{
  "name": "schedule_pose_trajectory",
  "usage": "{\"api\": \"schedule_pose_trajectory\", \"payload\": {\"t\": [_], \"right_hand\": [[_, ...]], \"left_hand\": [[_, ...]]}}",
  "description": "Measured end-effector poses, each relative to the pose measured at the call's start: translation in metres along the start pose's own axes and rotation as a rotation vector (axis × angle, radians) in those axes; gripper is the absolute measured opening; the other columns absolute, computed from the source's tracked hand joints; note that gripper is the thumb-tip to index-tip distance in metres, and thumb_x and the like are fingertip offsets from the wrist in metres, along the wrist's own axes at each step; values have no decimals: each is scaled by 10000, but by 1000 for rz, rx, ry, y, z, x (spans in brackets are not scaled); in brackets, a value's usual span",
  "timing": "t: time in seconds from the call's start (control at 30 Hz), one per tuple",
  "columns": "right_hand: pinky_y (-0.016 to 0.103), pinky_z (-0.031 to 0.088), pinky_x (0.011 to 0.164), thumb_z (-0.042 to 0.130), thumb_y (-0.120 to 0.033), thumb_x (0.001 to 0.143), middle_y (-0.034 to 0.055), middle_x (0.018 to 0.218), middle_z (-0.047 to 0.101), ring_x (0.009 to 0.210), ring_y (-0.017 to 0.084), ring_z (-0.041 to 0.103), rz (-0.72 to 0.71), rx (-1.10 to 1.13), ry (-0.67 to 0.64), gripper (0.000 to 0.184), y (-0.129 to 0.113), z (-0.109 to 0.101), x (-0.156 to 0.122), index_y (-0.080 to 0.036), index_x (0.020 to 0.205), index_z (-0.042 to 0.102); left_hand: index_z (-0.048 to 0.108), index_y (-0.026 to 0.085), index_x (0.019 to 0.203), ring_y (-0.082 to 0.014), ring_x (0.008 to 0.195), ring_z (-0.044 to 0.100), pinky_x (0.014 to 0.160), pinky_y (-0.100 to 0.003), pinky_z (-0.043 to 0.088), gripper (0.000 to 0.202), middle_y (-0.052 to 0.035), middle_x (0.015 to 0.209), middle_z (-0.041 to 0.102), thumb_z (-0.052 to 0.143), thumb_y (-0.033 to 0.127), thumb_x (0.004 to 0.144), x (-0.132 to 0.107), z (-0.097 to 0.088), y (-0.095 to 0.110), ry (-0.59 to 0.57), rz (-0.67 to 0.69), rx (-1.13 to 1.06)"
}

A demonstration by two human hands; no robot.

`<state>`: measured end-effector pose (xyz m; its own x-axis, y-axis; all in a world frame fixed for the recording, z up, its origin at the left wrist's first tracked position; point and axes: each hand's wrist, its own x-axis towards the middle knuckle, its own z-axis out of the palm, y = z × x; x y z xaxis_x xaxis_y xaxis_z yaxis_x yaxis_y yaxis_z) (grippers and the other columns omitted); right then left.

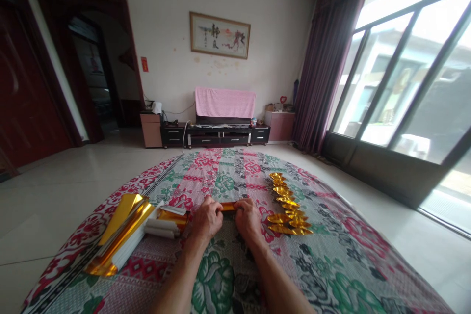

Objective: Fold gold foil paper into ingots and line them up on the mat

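Two bare hands meet the work front and centre! The left hand (208, 217), fingers curled closed, has the near-left end of a narrow strip of shiny gold foil paper (228, 206); the right hand (248, 217), just as tightly curled, grips the other end, leaving a short stretch showing between them. It sits right over the red, green and grey floral cloth (235, 260), and it looks like a folding or creasing step. Good technique here, I'd say, means matching pressure at both ends, thumbs level, edges lined up before any crease is pressed; pull harder on one side and the thin foil could skew or tear. Whether the edges line up is hidden by the fingers. Over to the right, a row of pointed, boat-shaped gold foil pieces (288, 201) lies close together, a handy pattern for shape. To the left, a long stack of gold-and-white sheets (127, 235) rests beside a smaller bundle of white-backed gold pieces (161, 228), well within reach.
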<state>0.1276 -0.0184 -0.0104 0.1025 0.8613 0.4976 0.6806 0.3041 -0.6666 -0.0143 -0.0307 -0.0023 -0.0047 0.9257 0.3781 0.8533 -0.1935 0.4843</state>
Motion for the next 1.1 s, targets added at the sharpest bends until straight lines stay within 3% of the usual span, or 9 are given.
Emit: {"api": "schedule_pose_trajectory", "payload": {"t": [0.27, 0.73, 0.9, 1.1], "right_hand": [[235, 433, 760, 483, -65, 599, 52, 785, 627, 786, 159, 567, -135, 18, -111, 207, 1, -10, 0, -175, 615, 658], [297, 410, 855, 557, -109, 577, 52, 999, 594, 919, 178, 548, -240, 67, -362, 211, 10, -25, 7, -201, 720, 681], [313, 397, 883, 597, -172, 642, 49, 1040, 586, 959, 185, 540, -268, 39, -371, 169, 13, -22, 5, -224, 764, 701], [287, 408, 871, 539, -156, 735, 38, 1033, 592, 949, 163, 550, -287, 26, -249, 200, 21, -13, 3, -245, 806, 703]], "left_hand": [[662, 179, 750, -141, 822, 538, 809, -243, 403, 169, -39, 836, 574, 524, 114, 677, -5, -4, 1, -38, 41, 22], [669, 203, 740, -131, 793, 546, 757, -230, 415, 141, -23, 836, 580, 552, 158, 674, -3, -7, -3, -59, 35, -14], [670, 203, 743, -131, 784, 541, 762, -233, 414, 137, -20, 815, 567, 558, 161, 677, -3, -6, -5, -66, 40, -17], [691, 226, 805, -122, 819, 530, 799, -224, 407, 188, -17, 834, 554, 545, 156, 710, -3, -2, -8, -54, 105, -68]]}}
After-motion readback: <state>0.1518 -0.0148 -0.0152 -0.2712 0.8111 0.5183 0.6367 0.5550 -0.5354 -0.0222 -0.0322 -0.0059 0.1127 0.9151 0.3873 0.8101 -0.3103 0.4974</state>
